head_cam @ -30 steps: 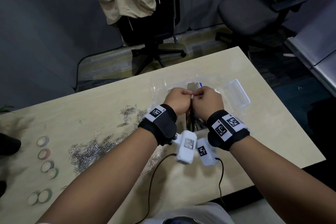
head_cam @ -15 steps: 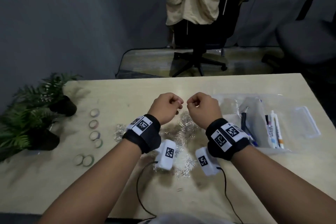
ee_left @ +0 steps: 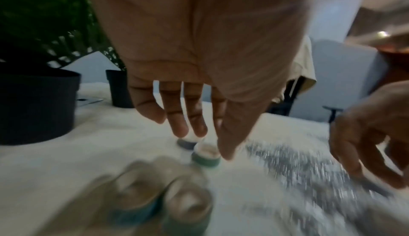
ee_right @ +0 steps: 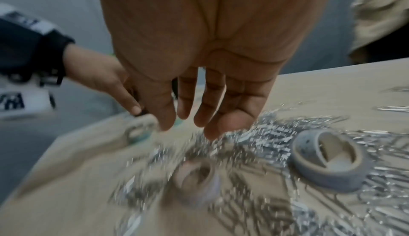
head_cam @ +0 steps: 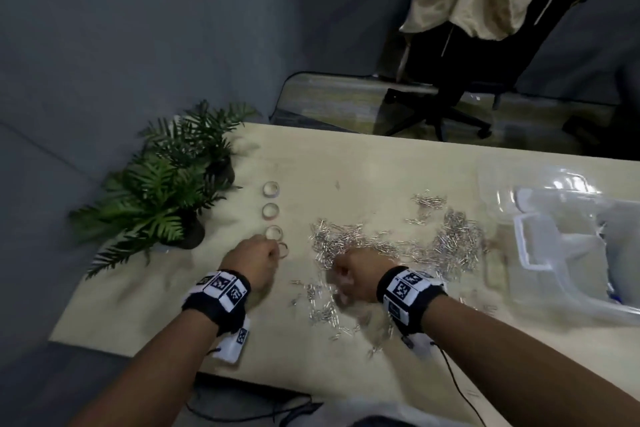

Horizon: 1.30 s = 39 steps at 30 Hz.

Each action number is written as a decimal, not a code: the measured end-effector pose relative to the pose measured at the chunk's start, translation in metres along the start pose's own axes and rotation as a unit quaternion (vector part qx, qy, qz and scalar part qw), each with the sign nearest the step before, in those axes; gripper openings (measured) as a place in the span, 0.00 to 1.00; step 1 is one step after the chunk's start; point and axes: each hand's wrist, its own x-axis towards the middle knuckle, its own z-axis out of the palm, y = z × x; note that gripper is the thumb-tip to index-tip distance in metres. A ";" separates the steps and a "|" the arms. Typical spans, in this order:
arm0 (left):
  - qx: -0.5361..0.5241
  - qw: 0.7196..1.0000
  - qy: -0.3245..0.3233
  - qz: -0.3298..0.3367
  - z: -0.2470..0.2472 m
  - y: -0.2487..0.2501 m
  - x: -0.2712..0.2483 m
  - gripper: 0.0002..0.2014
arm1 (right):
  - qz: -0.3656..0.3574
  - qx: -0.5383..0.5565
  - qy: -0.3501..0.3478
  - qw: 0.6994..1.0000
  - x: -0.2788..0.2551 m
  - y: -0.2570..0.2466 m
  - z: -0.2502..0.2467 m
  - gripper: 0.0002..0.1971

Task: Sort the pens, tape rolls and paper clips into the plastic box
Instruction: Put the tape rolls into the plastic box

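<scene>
Your left hand hung over the line of tape rolls at the left of the table, fingers loosely spread and pointing down, with nothing in them; the tips were just above the nearest roll and not yet closed round it. Your right hand was low over the paper clips, also slack and empty, its fingertips close above the heap. The box lay well apart at the right edge of the head view, and I could not make out pens in it for the blur. The risks as I judged them: both wrist views were smeared, which suggested fast movement, and a quick grab at a light roll could knock it into its neighbours or send it rolling towards the plants. The clips were strewn widely and tangled, so a pinch from above was likely to lift a chain that shed pieces on the way across to the box, or to push the heap off the near edge. Rolls also appeared to sit among the clips in the right wrist view, so a scoop there could mix the two kinds. Reaching with both hands at once split your attention.
</scene>
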 end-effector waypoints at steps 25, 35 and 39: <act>-0.036 0.995 0.082 0.041 0.036 -0.074 -0.013 0.16 | -0.040 -0.110 0.014 0.993 0.097 -0.074 0.014 0.19; 0.036 0.996 0.076 0.037 0.052 -0.057 -0.007 0.19 | -0.048 -0.195 -0.041 0.979 0.113 -0.078 0.032 0.20; 0.069 0.994 0.078 0.029 0.053 -0.051 -0.005 0.21 | -0.042 -0.212 -0.035 0.976 0.112 -0.078 0.032 0.23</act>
